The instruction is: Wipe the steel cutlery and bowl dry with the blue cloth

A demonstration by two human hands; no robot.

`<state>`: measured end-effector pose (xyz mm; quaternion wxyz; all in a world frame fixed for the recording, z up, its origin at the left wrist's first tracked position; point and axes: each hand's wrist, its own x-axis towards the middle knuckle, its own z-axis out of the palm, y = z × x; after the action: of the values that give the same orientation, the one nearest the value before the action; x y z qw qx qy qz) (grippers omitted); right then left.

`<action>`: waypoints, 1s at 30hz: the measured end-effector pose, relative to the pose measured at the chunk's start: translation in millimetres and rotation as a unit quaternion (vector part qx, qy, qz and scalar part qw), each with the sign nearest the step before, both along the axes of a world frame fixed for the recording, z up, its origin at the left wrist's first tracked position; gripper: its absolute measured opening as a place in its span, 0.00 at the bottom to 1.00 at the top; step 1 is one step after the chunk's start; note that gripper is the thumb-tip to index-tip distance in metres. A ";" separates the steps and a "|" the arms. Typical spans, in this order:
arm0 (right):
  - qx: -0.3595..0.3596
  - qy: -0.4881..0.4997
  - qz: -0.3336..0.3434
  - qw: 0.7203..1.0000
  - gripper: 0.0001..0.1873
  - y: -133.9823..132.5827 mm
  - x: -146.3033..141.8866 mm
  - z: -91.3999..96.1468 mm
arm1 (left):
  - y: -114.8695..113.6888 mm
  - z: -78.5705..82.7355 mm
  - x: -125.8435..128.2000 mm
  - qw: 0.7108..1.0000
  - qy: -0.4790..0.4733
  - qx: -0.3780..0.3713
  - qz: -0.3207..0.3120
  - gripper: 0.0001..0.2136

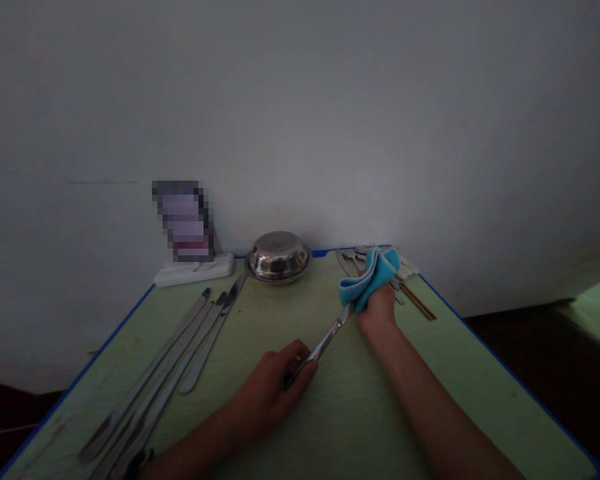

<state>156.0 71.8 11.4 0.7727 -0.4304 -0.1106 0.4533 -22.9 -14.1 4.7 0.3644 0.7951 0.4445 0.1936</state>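
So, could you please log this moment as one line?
left hand: grips utensil handle | right hand: cloth on its tip | knives: table left | bowl: at back

The left hand (pixel 275 383) grips one end of a steel utensil (pixel 325 343) over the green table (pixel 430 400). The right hand (pixel 377 303) wraps a blue cloth (pixel 367 280) round its other end. An upturned steel bowl (pixel 279 257) stands behind the utensil, long knives (pixel 180 353) to its left, more cutlery (pixel 410 290) behind the cloth.
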 end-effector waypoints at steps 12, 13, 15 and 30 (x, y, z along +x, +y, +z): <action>0.046 -0.077 0.178 0.980 0.09 -40.3 -75.5 -22.0 | 8.6 -5.3 3.2 0.988 -0.075 0.008 0.132 0.11; 0.050 -0.070 0.182 0.980 0.09 -40.5 -75.8 -21.7 | 8.3 -4.3 3.1 0.989 -0.068 0.010 0.133 0.11; 0.041 -0.052 0.171 0.983 0.09 -37.1 -70.3 -19.7 | 6.8 -1.8 3.4 0.992 -0.045 0.015 0.118 0.11; 0.085 -0.020 -0.026 0.996 0.05 13.7 28.3 -4.5 | -5.9 -0.2 0.1 0.999 0.035 0.030 0.000 0.11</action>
<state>184.3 85.6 6.9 0.8156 -0.3748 -0.1527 0.4136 -22.8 -20.0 4.5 0.3246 0.8121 0.4509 0.1784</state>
